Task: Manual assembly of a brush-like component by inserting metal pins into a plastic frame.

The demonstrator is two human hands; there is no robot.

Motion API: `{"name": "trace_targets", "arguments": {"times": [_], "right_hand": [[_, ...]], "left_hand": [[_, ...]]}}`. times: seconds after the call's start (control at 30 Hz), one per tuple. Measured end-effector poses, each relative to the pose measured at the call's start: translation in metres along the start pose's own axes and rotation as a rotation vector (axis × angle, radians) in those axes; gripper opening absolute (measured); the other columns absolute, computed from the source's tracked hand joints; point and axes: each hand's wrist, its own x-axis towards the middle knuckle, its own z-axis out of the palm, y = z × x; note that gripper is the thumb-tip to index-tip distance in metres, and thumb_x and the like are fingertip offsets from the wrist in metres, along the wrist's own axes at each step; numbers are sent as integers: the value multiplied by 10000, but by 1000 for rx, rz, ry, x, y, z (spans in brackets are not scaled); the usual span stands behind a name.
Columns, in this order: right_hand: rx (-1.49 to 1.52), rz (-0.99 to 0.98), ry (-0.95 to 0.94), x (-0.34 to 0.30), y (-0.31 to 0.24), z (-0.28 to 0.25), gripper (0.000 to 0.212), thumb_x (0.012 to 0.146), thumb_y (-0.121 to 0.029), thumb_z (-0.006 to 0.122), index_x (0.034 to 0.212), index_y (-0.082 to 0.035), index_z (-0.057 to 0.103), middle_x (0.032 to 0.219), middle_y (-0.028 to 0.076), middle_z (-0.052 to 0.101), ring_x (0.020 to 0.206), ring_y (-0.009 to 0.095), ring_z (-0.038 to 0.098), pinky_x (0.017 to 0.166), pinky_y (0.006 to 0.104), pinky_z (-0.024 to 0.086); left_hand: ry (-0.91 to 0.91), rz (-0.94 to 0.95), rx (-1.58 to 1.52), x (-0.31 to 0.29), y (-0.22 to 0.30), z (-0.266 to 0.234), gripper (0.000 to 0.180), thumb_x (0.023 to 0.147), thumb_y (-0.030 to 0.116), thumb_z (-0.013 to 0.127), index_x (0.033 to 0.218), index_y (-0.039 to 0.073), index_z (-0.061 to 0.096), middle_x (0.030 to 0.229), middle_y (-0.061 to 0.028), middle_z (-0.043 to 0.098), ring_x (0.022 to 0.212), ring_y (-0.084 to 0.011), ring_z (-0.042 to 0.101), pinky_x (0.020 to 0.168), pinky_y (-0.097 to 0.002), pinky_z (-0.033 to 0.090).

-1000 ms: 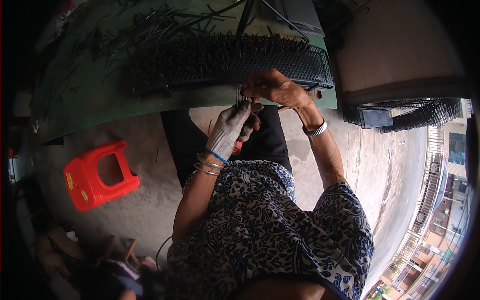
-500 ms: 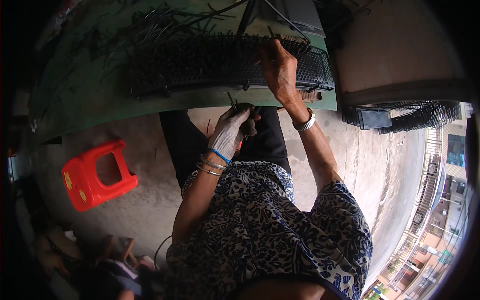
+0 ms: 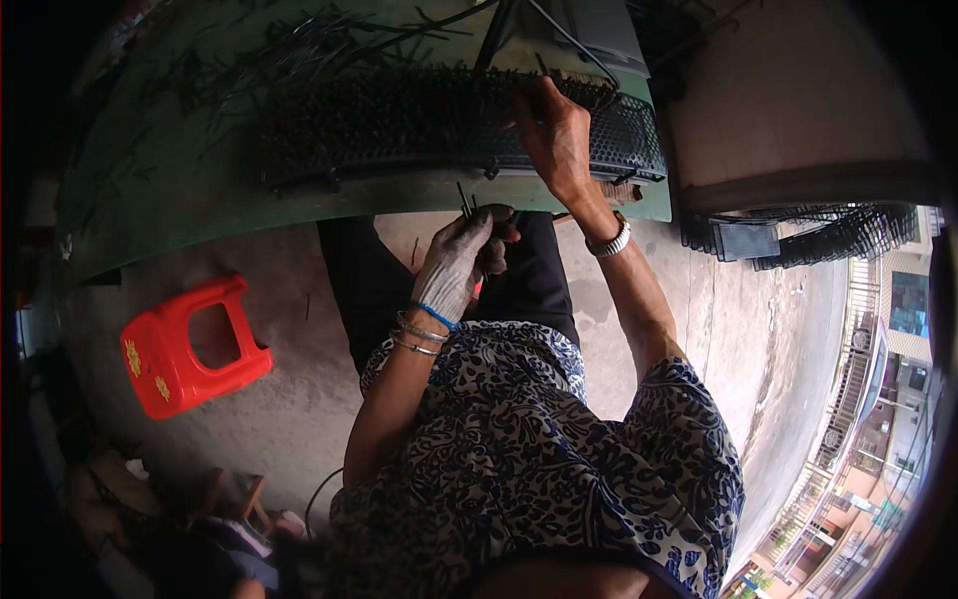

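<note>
On the green table lies a long black perforated rack (image 3: 624, 150), its left and middle part packed with short dark strips standing upright. My right hand (image 3: 557, 135), bare, with a watch at the wrist, is over the rack near its right end. Its thumb and fingers are pinched together; whatever they hold is too dark and small to make out. Lower down, just off the table's front edge and above my lap, my left hand (image 3: 464, 255) wears a grey glove with dark fingertips. It is closed around a few thin black strips (image 3: 464, 197) that stick up past the thumb.
Loose dark strips (image 3: 309, 50) lie scattered over the back left of the green table (image 3: 140, 220). Black metal bars rise behind the rack. A red plastic stool (image 3: 165, 349) stands on the floor to the left; more black mesh racks (image 3: 838, 238) sit at the right.
My right hand has shifted very slightly left over the rack, still pinched. The left hand stays in nearly the same place with the strips; the whole view has moved slightly.
</note>
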Motion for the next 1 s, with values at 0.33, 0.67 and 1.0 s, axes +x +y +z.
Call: {"name": "trace_targets", "arguments": {"times": [0.33, 0.67, 1.0], "right_hand": [[-5, 11, -83, 1, -1, -1, 80, 905, -48, 592, 955, 9, 618, 789, 97, 686, 721, 169, 697, 627, 275, 514], [-252, -173, -51, 4, 6, 7, 96, 837, -50, 640, 933, -50, 641, 780, 112, 595, 712, 271, 620, 610, 344, 493], [-251, -287, -3, -8, 2, 14, 141, 823, -53, 641, 963, -50, 625, 843, 138, 590, 779, 343, 605, 639, 400, 507]], "left_hand": [[35, -33, 53, -13, 10, 0, 372, 984, 313, 528, 1157, -9, 594, 830, -98, 654, 560, -75, 562, 478, -217, 480], [63, -50, 57, -20, 11, 11, 348, 991, 300, 515, 1153, 2, 588, 788, -84, 650, 535, -72, 536, 462, -217, 444], [30, -13, -36, -17, 4, 10, 331, 989, 305, 520, 1116, 8, 596, 798, -79, 629, 538, -55, 484, 466, -206, 390]]}}
